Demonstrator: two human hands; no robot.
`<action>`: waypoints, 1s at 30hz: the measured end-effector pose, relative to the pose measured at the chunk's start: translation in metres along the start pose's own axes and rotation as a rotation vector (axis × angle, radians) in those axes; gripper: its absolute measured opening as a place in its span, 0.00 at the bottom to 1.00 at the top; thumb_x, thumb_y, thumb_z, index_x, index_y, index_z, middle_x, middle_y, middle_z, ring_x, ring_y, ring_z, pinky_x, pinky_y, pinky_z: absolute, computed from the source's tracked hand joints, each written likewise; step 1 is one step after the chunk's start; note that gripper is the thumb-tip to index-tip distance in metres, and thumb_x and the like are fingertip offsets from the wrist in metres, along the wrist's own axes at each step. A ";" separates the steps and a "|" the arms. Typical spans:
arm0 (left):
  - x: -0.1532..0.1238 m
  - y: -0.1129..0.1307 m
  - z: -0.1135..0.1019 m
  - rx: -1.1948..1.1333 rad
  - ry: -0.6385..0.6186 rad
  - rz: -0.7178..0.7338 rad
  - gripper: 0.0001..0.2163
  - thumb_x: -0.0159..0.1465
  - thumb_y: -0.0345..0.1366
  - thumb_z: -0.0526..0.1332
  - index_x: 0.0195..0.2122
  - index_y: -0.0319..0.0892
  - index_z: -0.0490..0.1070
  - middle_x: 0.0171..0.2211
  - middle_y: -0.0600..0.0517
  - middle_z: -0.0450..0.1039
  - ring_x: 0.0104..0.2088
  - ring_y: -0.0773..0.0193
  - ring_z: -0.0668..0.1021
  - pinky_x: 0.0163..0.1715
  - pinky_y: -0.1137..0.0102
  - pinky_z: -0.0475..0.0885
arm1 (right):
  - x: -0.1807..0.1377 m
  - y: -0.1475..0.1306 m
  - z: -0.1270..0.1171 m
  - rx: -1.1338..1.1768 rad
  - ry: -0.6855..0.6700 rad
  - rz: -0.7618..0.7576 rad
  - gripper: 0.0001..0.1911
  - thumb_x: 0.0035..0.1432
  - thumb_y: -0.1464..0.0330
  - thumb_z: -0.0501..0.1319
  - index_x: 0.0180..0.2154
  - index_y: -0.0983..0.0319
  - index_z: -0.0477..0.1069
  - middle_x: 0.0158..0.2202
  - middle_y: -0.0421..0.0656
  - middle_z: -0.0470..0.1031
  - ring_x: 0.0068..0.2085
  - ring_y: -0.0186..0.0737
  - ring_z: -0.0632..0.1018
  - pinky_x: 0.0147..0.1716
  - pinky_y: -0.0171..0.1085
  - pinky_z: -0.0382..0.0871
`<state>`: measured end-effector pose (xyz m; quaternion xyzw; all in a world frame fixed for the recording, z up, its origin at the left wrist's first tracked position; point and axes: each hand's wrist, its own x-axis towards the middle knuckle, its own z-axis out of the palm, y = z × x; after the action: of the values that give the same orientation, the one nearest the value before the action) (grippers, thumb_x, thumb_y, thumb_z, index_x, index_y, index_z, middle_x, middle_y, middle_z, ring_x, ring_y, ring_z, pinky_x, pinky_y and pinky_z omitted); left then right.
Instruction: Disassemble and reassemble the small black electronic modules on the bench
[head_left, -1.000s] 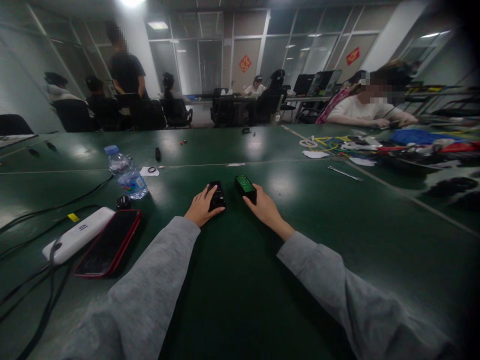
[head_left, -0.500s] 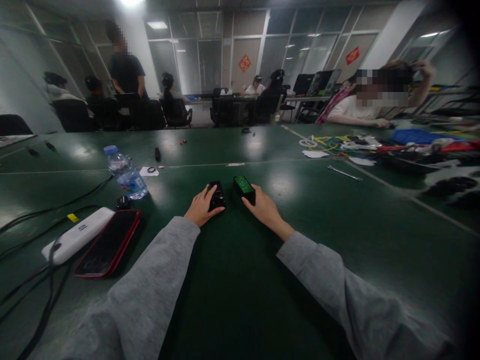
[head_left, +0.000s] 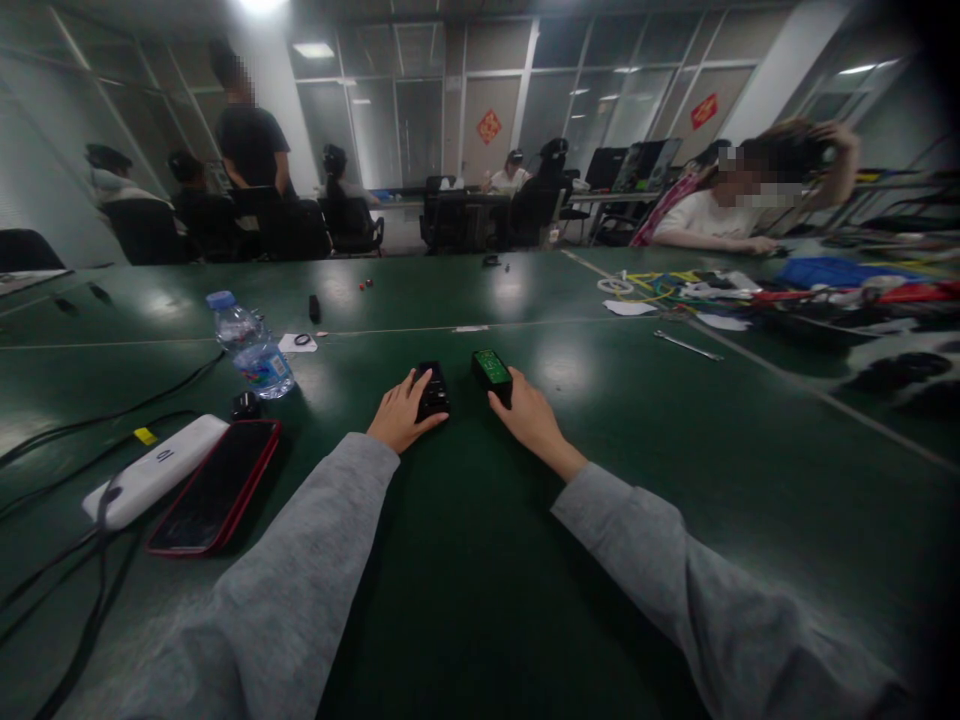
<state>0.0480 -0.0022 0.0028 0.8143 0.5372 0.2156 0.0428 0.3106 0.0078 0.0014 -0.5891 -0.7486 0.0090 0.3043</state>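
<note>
My left hand (head_left: 403,413) has its thumb and fingers around the near-left side of a small black device (head_left: 433,388), which seems to carry keys and lies on the green table. In my right hand (head_left: 531,415) is a black box-shaped device (head_left: 492,372) with a bright green face bearing light markings too small to read. My thumb is on its left side and my fingers are on its right. The two devices are a short gap apart, tops leaning slightly different ways.
A water bottle (head_left: 251,345) stands to the left, near a red-cased phone (head_left: 215,488), a white power bank (head_left: 156,470) and black cables. On the right lie a wrench (head_left: 688,346) and a heap of cables (head_left: 660,285). A person in a white top (head_left: 697,215) sits beyond.
My right hand has shifted the green-faced device slightly to the right, and the markings on its face look different. My left hand stays in place.
</note>
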 end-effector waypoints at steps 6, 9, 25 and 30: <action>0.002 -0.003 0.001 -0.002 -0.003 -0.069 0.40 0.63 0.60 0.52 0.69 0.44 0.42 0.68 0.36 0.49 0.66 0.44 0.59 0.60 0.51 0.61 | 0.001 0.000 -0.003 0.076 0.004 0.156 0.31 0.61 0.60 0.57 0.60 0.72 0.57 0.45 0.57 0.74 0.43 0.57 0.78 0.43 0.50 0.72; 0.003 -0.004 0.001 -0.029 -0.011 -0.079 0.40 0.63 0.60 0.53 0.70 0.44 0.42 0.68 0.36 0.48 0.66 0.44 0.60 0.60 0.51 0.61 | 0.001 0.001 -0.004 0.130 0.003 0.084 0.32 0.60 0.60 0.57 0.60 0.71 0.56 0.48 0.57 0.73 0.45 0.56 0.77 0.45 0.49 0.72; 0.004 -0.008 0.003 -0.130 -0.018 -0.062 0.40 0.63 0.58 0.55 0.70 0.44 0.41 0.69 0.35 0.46 0.67 0.43 0.57 0.60 0.49 0.60 | 0.000 0.003 0.002 0.030 0.041 -0.121 0.34 0.59 0.64 0.56 0.63 0.71 0.54 0.57 0.60 0.65 0.57 0.56 0.70 0.56 0.53 0.66; 0.004 -0.008 0.004 -0.130 -0.012 -0.059 0.40 0.63 0.57 0.55 0.69 0.43 0.42 0.69 0.35 0.47 0.67 0.43 0.57 0.60 0.49 0.60 | -0.002 -0.001 -0.001 -0.015 0.050 -0.235 0.34 0.58 0.70 0.54 0.65 0.69 0.50 0.61 0.57 0.59 0.62 0.53 0.63 0.61 0.53 0.61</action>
<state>0.0443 0.0055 -0.0019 0.7949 0.5454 0.2440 0.1051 0.3102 0.0052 0.0014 -0.4994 -0.8047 -0.0468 0.3174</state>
